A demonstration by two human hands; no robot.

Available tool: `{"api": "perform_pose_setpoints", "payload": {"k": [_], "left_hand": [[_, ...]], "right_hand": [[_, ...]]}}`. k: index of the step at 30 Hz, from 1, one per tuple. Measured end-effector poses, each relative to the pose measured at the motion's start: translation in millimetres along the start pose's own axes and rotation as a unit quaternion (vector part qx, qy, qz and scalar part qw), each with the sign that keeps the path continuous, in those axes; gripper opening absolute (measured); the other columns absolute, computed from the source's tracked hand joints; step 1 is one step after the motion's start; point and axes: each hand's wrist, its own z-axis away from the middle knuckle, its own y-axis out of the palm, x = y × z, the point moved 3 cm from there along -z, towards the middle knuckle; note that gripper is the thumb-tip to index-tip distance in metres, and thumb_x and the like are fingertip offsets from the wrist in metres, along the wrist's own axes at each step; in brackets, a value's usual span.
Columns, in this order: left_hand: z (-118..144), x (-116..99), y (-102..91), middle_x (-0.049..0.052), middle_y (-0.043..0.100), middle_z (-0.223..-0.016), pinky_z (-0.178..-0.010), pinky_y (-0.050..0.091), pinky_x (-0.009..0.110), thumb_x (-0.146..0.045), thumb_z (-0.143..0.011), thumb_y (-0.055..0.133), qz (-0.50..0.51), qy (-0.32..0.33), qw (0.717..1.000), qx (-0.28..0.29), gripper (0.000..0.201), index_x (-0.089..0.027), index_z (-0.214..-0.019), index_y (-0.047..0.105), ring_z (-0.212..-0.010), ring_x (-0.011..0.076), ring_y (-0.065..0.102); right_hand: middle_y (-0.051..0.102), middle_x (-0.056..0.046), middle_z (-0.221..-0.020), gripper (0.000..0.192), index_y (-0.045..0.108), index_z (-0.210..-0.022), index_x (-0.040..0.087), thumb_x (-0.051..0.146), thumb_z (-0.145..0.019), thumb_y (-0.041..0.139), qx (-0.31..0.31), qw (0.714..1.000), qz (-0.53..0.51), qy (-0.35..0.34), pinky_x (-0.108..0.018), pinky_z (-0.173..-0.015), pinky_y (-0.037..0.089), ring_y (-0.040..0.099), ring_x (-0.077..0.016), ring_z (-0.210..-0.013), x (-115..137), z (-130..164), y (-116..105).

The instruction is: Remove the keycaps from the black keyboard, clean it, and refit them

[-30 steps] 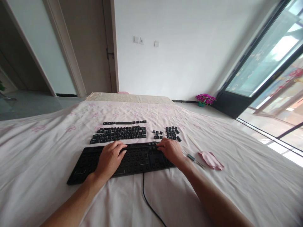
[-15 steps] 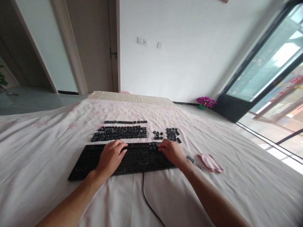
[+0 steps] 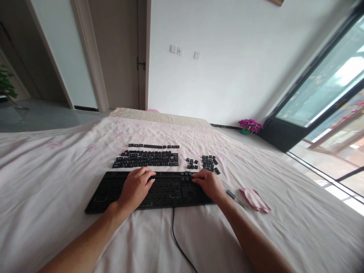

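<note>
A black keyboard base (image 3: 167,189) with its keycaps off lies on a bed covered by a pale pink flowered sheet (image 3: 57,167). My left hand (image 3: 135,188) rests palm down on its middle-left part, fingers loosely curled. On the right end of the base lies my right hand (image 3: 207,183), fingers reaching toward the far edge. Neither hand shows anything held. Beyond the base, the removed black keycaps (image 3: 148,158) are laid out in rows, with smaller groups (image 3: 209,162) to the right.
The keyboard's black cable (image 3: 178,242) runs toward me. A thin tool (image 3: 231,194) and a pink cloth (image 3: 254,200) lie right of my right wrist. A potted purple flower (image 3: 250,125) stands by the glass door (image 3: 327,98).
The view has shifted slightly, so everything sits a little more to the right. Both hands stay on the keyboard base with little change.
</note>
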Motion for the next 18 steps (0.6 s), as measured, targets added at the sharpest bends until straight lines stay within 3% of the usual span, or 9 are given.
{"api": "perform_pose_setpoints", "payload": {"k": [11,18], "left_hand": [[0.3,1.0,0.7,0.004,0.066,-0.103,-0.089,0.046,0.038,-0.021,-0.084,0.062,0.0,-0.002,1.0,0.006,0.017,-0.024,-0.1,0.067,-0.095,0.0216,0.061],[0.2,1.3,1.5,0.004,0.066,-0.103,-0.089,0.046,0.038,-0.021,-0.085,0.061,0.0,-0.002,1.0,0.004,0.017,-0.024,-0.1,0.067,-0.095,0.0214,0.061]], "right_hand": [[0.07,0.001,-0.094,0.017,0.075,-0.095,0.028,0.027,-0.085,0.06,0.027,0.99,0.127,-0.057,-0.024,-0.076,0.042,0.063,-0.0159,-0.085,25.5,5.2,-6.6],[0.064,-0.005,-0.088,0.027,0.068,-0.099,0.023,0.019,-0.093,0.042,0.079,0.944,0.298,-0.116,-0.028,-0.071,0.036,0.058,-0.0188,-0.087,53.4,22.6,-8.8]]}}
